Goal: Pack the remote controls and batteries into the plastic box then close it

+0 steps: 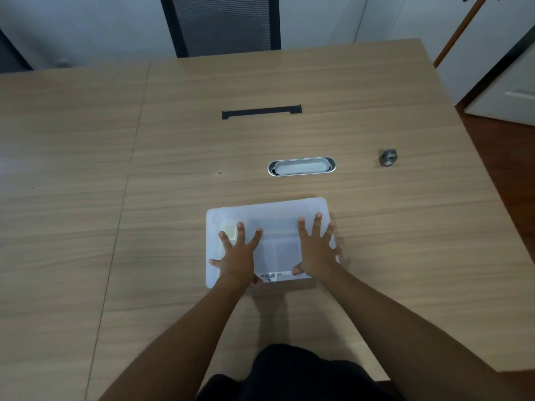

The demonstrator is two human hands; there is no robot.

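Both hands flat on lid (269,215) | barcode label (270,276) unreadable

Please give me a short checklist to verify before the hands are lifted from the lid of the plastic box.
1. Translucent white plastic lid covers the box: ok.
2. Left hand flat on the lid, fingers spread: ok.
3. Right hand flat on the lid, fingers spread: ok.
4. Lid clicked shut all round: cannot tell.
5. Remotes and batteries inside: cannot tell, lid is cloudy.
6. No remotes or batteries left on the light wooden table: ok.
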